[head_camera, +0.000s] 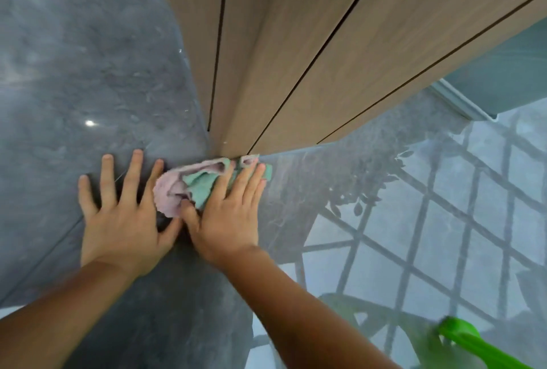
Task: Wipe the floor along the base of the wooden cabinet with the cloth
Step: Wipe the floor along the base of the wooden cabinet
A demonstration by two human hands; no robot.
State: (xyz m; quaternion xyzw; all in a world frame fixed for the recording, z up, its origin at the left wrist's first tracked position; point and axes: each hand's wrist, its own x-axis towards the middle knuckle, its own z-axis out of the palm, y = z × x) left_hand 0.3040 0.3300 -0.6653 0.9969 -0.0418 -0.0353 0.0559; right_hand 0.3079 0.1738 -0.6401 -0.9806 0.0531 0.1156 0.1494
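Floor (88,72): cloth (189,188) at cabinet (296,57) base.

Cloth (189,185) at centre: pale pink and mint green. Cabinet (296,51), upper middle: light brown woodgrain, thin dark seams. Floor (88,72): glossy mottled grey-blue; lower right carries a dark grid reflection. Bright green object (470,345), bottom right corner.

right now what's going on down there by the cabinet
A person is wiping the glossy grey floor at the foot of the wooden cabinet. The right hand presses a crumpled pink and green cloth flat against the cabinet's base. The left hand rests spread on the floor beside it, off the cloth.
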